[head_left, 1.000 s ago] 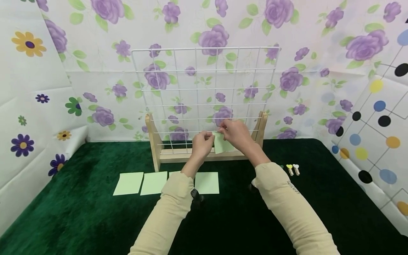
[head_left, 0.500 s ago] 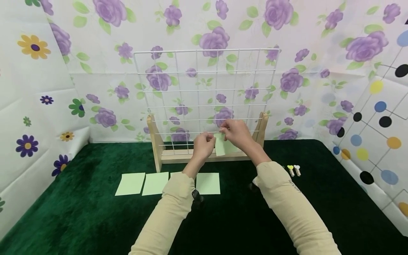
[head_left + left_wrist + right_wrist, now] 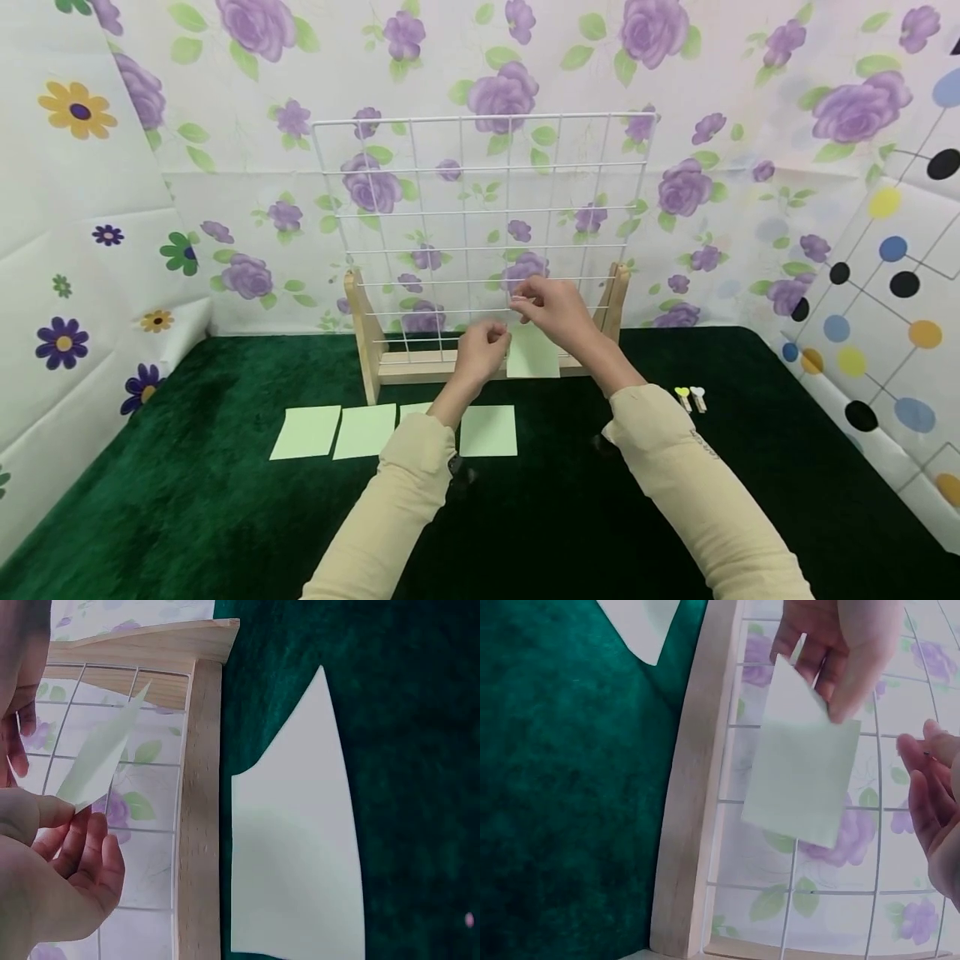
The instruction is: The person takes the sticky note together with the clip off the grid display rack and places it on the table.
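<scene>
My left hand pinches a corner of a pale green paper note between thumb and fingers, in front of the lower part of a white wire grid. In the left wrist view the note tilts out from the fingertips of that hand. My right hand is just above the note, thumb and fingertips drawn together close to the grid. The right wrist view shows this hand apart from the note. A tiny piece like a small clip shows at its fingertips, mostly hidden.
Several more green notes lie in a row on the dark green cloth, one partly behind the left sleeve. Two small clips, one with a yellow heart and one with a white heart, lie at right. Wooden feet support the grid.
My right hand has let go of the note's upper edge and moved slightly up from it. The note has dropped slightly, with more of its face showing. My left hand has lowered a little.
</scene>
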